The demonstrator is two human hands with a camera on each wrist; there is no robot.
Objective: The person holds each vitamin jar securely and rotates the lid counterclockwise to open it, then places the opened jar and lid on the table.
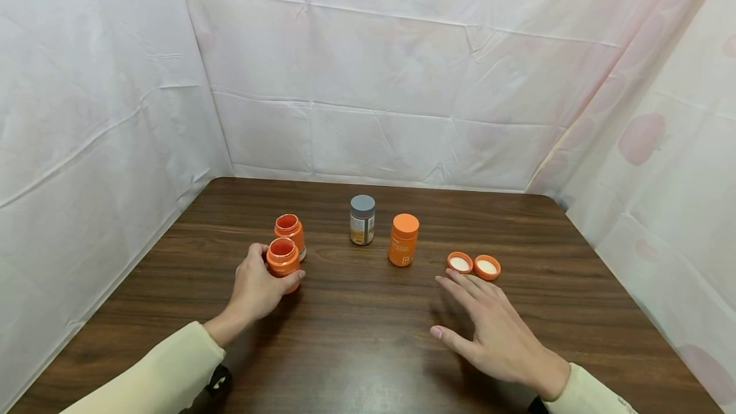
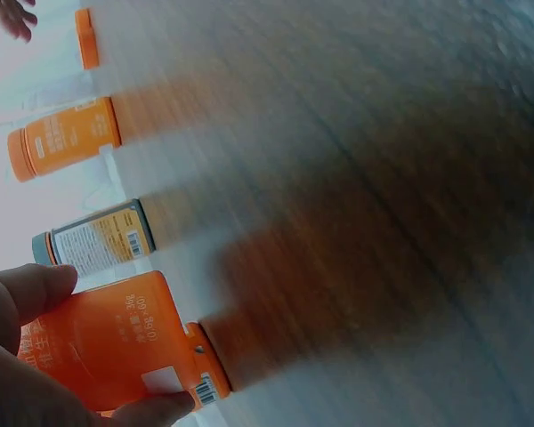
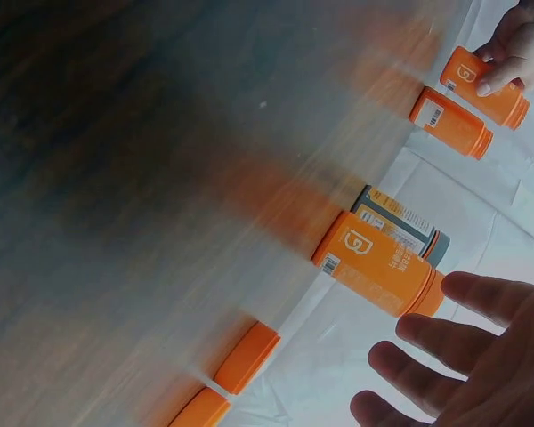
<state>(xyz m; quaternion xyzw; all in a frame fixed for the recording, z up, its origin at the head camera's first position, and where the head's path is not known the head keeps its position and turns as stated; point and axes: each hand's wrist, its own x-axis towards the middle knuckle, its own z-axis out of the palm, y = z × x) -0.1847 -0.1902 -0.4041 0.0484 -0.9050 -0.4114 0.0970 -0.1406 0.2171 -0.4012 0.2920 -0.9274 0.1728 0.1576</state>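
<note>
My left hand (image 1: 259, 283) grips an orange bottle (image 1: 283, 259) with no lid on it, thumb on one side and fingers on the other. In the right wrist view this bottle (image 3: 481, 87) hangs above the tabletop. Just behind it stands a second lidless orange bottle (image 1: 290, 229). My right hand (image 1: 494, 331) is spread over the table with nothing in it, its fingertips near two orange lids (image 1: 459, 263) that lie side by side, white insides up. The right-hand lid (image 1: 487, 268) is partly behind the fingers.
A capped orange bottle (image 1: 404, 241) stands upright mid-table. Left of it and slightly farther back is a bottle with a grey cap (image 1: 362, 219). The dark wood table (image 1: 356, 324) meets white hanging sheets (image 1: 379, 69) at its back and sides.
</note>
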